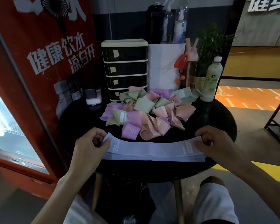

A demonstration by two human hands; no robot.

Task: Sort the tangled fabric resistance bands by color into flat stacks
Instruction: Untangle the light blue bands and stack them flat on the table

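Note:
A flat stack of pale blue bands (152, 150) lies along the near edge of the round black table (217, 113). My left hand (90, 143) pinches the left end of the top blue band, which is marked 20. At the right end my right hand (212, 141) pinches the same band, fingers curled over it. Behind the stack sits a tangled heap (149, 110) of green, pink, peach and purple bands, with a pink band marked 10 (130, 130) nearest the stack.
At the back stand a black drawer unit (125, 68), a white paper bag (166, 67), a green-white bottle (212, 80), a plant (210, 46) and tall bottles (181, 21). A red fridge (23, 94) stands at the left. A small white device (93, 97) sits on the table's left.

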